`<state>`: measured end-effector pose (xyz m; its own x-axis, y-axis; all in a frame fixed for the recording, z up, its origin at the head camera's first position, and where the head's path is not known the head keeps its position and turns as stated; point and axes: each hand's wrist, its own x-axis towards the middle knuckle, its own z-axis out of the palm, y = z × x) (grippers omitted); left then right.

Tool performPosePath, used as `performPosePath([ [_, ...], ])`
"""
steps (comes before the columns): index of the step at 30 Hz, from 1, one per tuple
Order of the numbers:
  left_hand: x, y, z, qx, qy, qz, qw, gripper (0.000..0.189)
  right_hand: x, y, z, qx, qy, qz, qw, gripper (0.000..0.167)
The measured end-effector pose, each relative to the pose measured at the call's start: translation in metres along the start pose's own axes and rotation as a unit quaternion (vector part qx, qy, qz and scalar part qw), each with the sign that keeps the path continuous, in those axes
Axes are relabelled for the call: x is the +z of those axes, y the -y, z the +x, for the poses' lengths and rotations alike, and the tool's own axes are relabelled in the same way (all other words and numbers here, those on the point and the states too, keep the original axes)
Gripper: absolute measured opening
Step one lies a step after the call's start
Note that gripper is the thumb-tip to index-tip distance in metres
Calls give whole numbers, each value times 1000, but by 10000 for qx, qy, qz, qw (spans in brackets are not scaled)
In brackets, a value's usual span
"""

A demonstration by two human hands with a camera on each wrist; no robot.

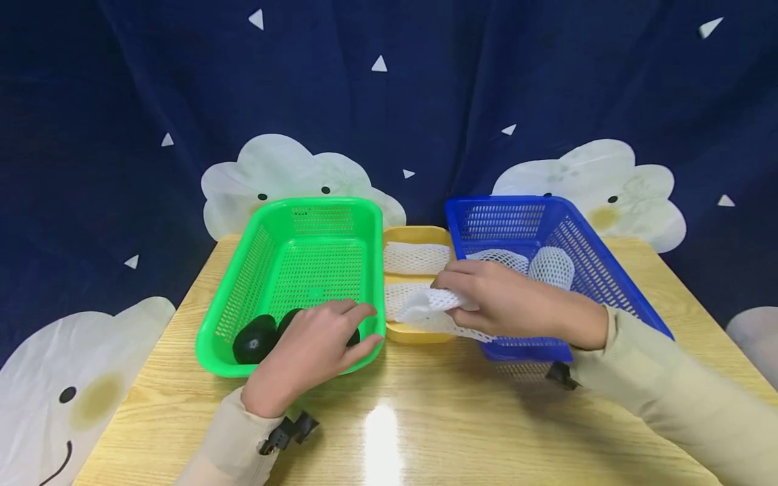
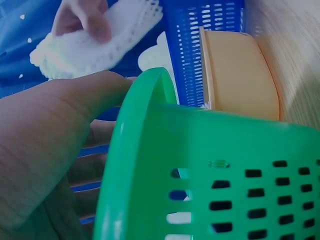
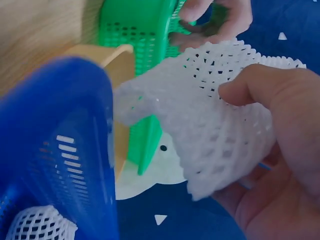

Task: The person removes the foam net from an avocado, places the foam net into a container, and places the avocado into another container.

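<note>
My right hand (image 1: 501,297) pinches a limp white foam net sleeve (image 3: 215,115) between thumb and fingers, above the front left corner of the blue basket (image 1: 623,273). The sleeve's wide mouth faces left, toward the other hand. My left hand (image 1: 316,344) is over the front right part of the green basket (image 1: 209,324), fingers loosely bent, with nothing held in them. Dark avocados (image 1: 254,341) lie in that basket below it, partly hidden by the hand. In the left wrist view, the thumb is close to the green rim.
Between the baskets stands a yellow tray (image 1: 419,234) with flat foam net sleeves (image 1: 416,258) in it. The blue basket holds fruits in foam nets (image 1: 552,266). All stand on a wooden table (image 1: 450,412), with a dark blue cloud-patterned curtain (image 1: 425,101) behind.
</note>
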<state>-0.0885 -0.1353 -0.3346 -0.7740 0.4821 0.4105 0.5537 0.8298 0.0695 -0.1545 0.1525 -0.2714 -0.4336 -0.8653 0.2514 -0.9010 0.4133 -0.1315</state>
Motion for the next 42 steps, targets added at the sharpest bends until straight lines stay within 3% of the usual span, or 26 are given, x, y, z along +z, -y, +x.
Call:
performPosePath([
  [10,0,2,0,86,-9,37,10000,31,6,-22,25,-64,324,-215,9992,23],
  [25,3,4,0,131,-81,127,9998,25,15,-60,61,432,751,106,9962,11],
  [35,3,3,0,111,-1,83,9999,26,27,-79,77,787,1054,8,9913,20],
  [42,4,5,1,170,21,129,9998,21,36,-85,89,1079,1636,-110,9805,27],
])
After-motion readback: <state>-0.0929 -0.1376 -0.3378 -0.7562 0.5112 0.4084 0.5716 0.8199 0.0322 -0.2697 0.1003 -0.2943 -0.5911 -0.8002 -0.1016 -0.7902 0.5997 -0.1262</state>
